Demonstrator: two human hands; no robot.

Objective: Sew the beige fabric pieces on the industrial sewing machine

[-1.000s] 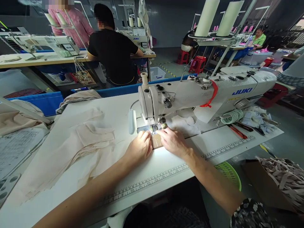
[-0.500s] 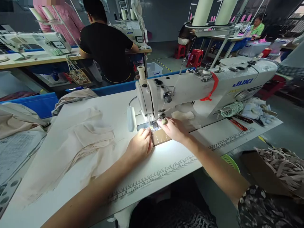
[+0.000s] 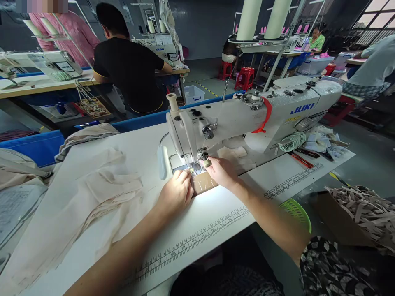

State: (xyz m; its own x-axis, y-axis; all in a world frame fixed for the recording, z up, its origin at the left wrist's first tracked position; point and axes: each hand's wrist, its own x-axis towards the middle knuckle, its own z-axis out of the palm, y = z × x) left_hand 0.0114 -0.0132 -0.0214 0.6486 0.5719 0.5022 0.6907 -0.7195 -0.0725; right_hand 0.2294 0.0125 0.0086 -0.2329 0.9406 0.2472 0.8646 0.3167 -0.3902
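A white JUKI sewing machine (image 3: 222, 117) stands on the table, its lit needle area between my hands. My left hand (image 3: 175, 190) rests left of the presser foot (image 3: 191, 166), thumb and fingers pinched together; whatever is in them is too small to make out. Close to the needle on the other side, my right hand (image 3: 222, 170) has its fingers closed behind a small round knob (image 3: 207, 163), and its fingertips are partly hidden. A brown plate (image 3: 203, 183) with pale thread bits on it lies between the hands, at the machine bed's front.
Thin beige fabric pieces (image 3: 92, 193) are spread left on the table. Red-handled snips (image 3: 302, 159), a pale green coil (image 3: 292, 142) and scraps (image 3: 324, 139) lie right. A printed ruler (image 3: 197, 238) runs along the front edge. A person in black (image 3: 129, 74) sits beyond.
The camera view has turned slightly right, so the scene sits further left in the picture. Both hands keep nearly the same place and grip at the needle.
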